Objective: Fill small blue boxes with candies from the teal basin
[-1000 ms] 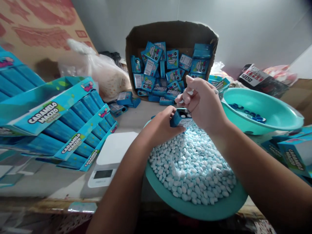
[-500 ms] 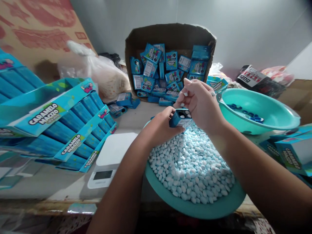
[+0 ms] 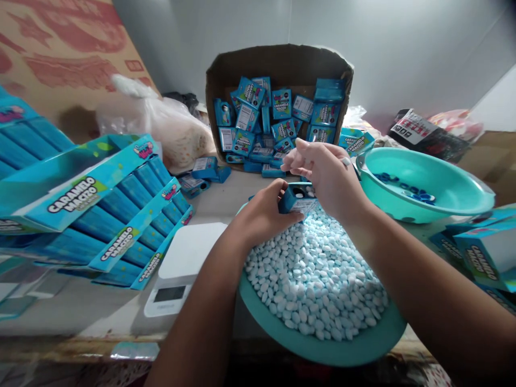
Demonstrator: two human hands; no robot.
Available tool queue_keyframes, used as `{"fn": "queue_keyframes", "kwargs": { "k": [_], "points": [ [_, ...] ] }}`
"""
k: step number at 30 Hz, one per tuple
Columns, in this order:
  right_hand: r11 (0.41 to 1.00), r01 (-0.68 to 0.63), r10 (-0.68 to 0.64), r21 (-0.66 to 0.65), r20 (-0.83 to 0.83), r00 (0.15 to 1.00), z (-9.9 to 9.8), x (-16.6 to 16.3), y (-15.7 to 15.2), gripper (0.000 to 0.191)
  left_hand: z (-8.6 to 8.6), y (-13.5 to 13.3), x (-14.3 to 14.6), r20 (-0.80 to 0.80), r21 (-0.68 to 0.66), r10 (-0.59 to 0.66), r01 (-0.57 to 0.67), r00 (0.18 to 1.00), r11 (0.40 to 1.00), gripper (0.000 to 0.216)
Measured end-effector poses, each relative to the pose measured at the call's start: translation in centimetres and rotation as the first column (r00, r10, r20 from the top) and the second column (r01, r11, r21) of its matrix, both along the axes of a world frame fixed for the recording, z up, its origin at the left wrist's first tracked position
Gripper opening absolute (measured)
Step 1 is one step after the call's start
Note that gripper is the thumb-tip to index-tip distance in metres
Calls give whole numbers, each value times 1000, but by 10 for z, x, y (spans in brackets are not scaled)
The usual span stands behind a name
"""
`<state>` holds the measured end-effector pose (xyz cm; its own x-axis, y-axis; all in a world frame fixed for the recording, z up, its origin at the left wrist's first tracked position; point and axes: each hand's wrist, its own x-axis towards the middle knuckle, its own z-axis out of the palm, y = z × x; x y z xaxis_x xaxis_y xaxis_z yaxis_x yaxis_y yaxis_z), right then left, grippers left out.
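My left hand (image 3: 268, 212) is wrapped round a small blue candy box (image 3: 300, 203), which it holds over the far part of the candy-filled basin. The box's top faces me with a dark round opening, and a few white pieces lie on it. My right hand (image 3: 328, 169) hovers just above and to the right of the box, its fingers curled together. A pale candy (image 3: 346, 161) shows at the back edge of that hand; the palm's contents are mostly hidden. Below both hands, pale blue and white candies (image 3: 310, 279) fill the teal basin (image 3: 322, 352).
A carton (image 3: 278, 54) of blue candy boxes stands behind. Display trays (image 3: 100, 199) are stacked at left, beside a white kitchen scale (image 3: 189, 252). A second teal basin (image 3: 435, 166) holds small dark blue pieces. Loose boxes (image 3: 205, 167) lie near the carton.
My right hand has turned slightly and shifted a little left and down; the candies seen falling by its fingers are out of sight. My left hand still holds the box in about the same place.
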<state>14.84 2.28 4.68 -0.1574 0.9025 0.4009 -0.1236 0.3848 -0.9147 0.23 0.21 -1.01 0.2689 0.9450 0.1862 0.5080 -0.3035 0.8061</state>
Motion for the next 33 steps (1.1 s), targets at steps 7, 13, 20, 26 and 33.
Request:
{"fn": "queue_keyframes", "kwargs": {
  "k": [7,13,20,26,33],
  "points": [
    [1000,-11,11,2,21,1000,1,-1,-3,42,6,-2,-1,-15,20,-30,30,999,999,51],
    [999,-36,36,1,22,999,1,-2,-6,43,8,-3,0,-33,15,-28,29,999,999,52],
    [999,-31,30,-42,-34,999,2,0,0,45,8,-1,-2,-115,-22,21,-24,993,999,59],
    [993,-101,89,68,164,982,2,5,3,49,9,-1,0,-155,-56,61,-70,986,996,59],
    [973,-62,-44,222,440,897,4,10,-1,24,7,-3,-1,-170,61,55,-45,984,997,54]
  ]
}}
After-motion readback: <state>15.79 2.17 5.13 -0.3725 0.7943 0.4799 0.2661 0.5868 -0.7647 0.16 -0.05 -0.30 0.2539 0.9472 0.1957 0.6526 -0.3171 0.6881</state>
